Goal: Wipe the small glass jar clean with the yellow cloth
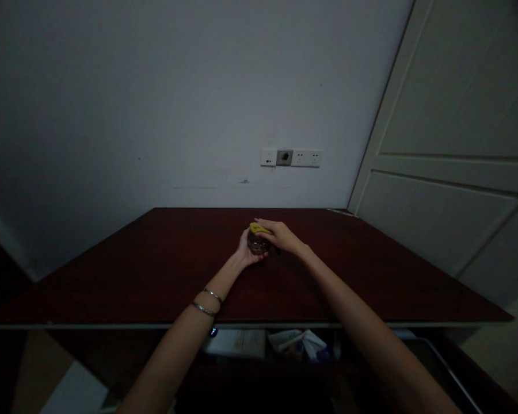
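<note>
My left hand [246, 253] is wrapped around the side and underside of a small clear glass vessel [258, 244], perhaps a jar or cup, over the dark red-brown table [155, 264]. From above, my right hand [280, 233] presses a yellow cloth or sponge [259, 228] onto the vessel's top. The fingers of my right hand are closed over the yellow piece. Dim light and my fingers hide part of the glass, and I cannot tell whether it rests on the table. Two silver bangles [207, 305] sit on my left wrist.
Behind the table rises a pale wall with a row of sockets [291, 157]. A white panelled door [449, 172] stands at the right. Below the tabletop's front edge, a shelf holds a pale box [237, 343] and crumpled bags [300, 343].
</note>
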`<state>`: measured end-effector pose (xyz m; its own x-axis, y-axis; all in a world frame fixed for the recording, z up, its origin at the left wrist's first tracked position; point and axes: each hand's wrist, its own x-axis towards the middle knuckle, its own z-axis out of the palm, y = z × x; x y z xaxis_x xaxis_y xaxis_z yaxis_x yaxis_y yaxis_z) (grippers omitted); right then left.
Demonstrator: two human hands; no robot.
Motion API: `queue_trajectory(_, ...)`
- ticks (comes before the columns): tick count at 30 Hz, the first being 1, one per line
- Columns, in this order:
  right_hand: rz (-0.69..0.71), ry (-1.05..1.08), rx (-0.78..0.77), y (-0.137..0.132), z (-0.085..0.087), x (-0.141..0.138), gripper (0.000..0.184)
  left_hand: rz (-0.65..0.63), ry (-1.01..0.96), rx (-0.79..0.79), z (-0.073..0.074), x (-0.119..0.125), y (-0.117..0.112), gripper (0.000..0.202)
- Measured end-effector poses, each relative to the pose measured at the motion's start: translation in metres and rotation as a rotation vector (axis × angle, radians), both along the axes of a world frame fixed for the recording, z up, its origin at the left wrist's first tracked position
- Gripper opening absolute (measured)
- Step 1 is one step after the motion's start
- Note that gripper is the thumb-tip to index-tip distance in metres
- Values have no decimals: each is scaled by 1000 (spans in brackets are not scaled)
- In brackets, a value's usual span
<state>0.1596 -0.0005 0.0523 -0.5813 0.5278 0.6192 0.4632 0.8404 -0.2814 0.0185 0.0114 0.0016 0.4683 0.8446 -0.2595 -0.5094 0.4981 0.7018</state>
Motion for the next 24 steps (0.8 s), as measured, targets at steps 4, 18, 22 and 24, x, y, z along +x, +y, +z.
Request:
queue_trajectory(4,-22,33,-4,0,-5,0,33,50,-35,6,-3,1,2,54)
queue_trajectory(18,-336,199,150,-43,-41,-30,33,444,-308,-16,0,11,-3,37)
queue_trajectory(22,-338,292,108,-55,-40,-47,33,579,-384,38,1,8,0,31)
queue_trajectory(24,-286,325,76,-57,-38,-51,32,566,-393,43,1,7,1,31)
